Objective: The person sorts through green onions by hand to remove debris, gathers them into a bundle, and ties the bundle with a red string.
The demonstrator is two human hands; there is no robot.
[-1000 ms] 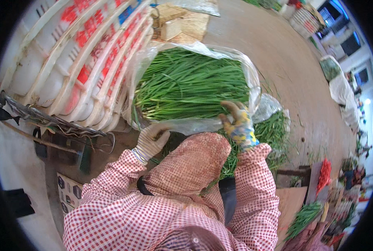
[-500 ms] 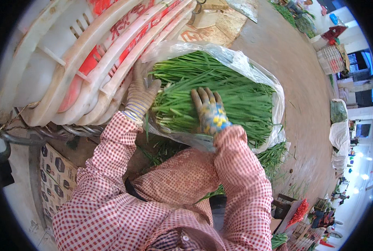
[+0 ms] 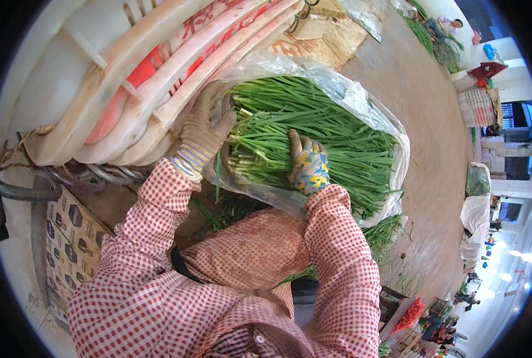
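Observation:
Long green leafy stalks like garlic chives [image 3: 343, 143] lie in a clear plastic bag [image 3: 400, 149], their pale cut ends toward the left. My left hand [image 3: 201, 140], in a dirty striped glove, stands at the bag's left end beside those ends. Its thumb is spread from the fingers, which lie against the plastic. On top of the stalks rests my right hand [image 3: 308, 166], in a glove with a blue and yellow patterned cuff. Its fingers are slightly bent and press down on the greens; the fingertips are partly hidden.
Stacked white and red plastic crates [image 3: 140, 77] stand close on the left. Flattened cardboard [image 3: 320, 36] lies on the floor ahead. Loose greens [image 3: 385, 232] spill beside the bag at right. Further off are other people, a wrapped bundle [image 3: 476, 203] and red produce [image 3: 410, 313].
My right hand has gone from lying flat with fingers spread to a more bent shape, slightly lower on the stalks. My left hand stays at the bag's left end. The view has shifted slightly.

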